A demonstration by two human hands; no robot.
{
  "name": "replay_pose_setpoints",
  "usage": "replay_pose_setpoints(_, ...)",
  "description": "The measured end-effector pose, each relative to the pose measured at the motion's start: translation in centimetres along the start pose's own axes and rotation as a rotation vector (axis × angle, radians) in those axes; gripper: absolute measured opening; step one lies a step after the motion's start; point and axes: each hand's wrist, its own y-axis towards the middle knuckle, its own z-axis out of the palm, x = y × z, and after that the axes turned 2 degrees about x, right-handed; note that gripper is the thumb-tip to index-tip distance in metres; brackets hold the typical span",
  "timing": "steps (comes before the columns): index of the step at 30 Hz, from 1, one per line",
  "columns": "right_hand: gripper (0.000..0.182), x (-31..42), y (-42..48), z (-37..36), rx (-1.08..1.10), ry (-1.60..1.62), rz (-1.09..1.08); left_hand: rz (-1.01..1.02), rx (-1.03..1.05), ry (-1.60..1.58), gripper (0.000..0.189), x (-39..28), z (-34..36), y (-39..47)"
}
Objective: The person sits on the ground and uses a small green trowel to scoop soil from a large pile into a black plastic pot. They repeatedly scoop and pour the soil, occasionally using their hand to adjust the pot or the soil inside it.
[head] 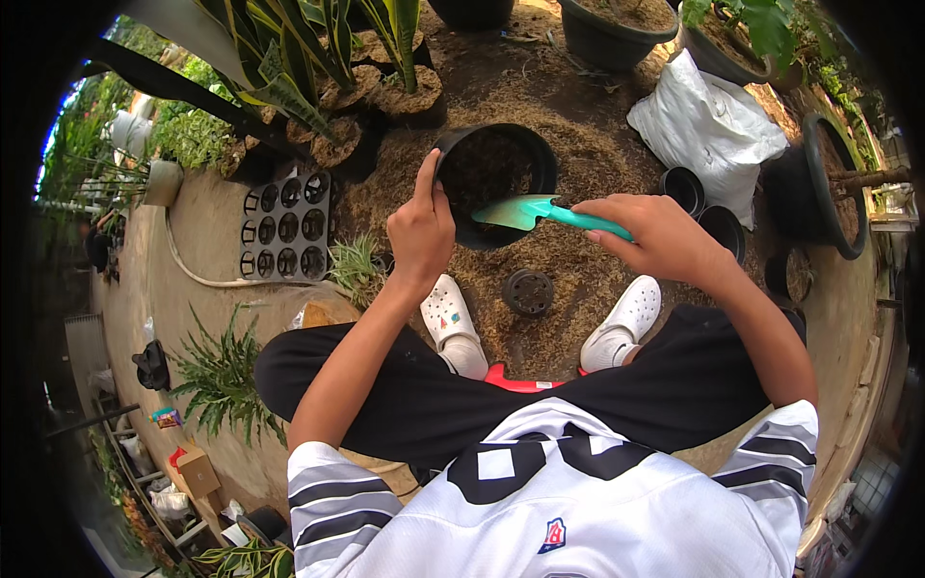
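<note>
A round black plastic plant pot [547,162] with dark soil [484,166] inside stands on the ground before me. My left hand [423,227] grips its left rim, the index finger laid along the edge. In my right hand [654,231] is the handle of a turquoise hand trowel [509,212]; its blade lies over the front part of the pot's opening, tip pointing left. Whether the blade touches the soil I cannot tell. A small black pot with holes in its base [528,292] rests between my feet, just in front of the large pot.
Potted snake plants [408,79] stand at the upper left, above a black plastic tray with round cells [287,227]. A white sack [704,123] and small black pots [681,191] are at the right. Larger planters [621,43] line the far side. A spiky green plant [227,376] stands left.
</note>
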Motion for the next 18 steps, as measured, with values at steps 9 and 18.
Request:
replay_pose_setpoints(9,0.033,0.7,0.1,-2.3,0.03,0.078,0.095,0.066,-0.035,0.025,0.05,0.4,0.0,0.2)
replay_pose_setpoints(18,0.035,1.2,0.2,-2.5,0.022,0.124,0.172,0.092,-0.006,0.064,0.051,0.1,0.0,-0.1)
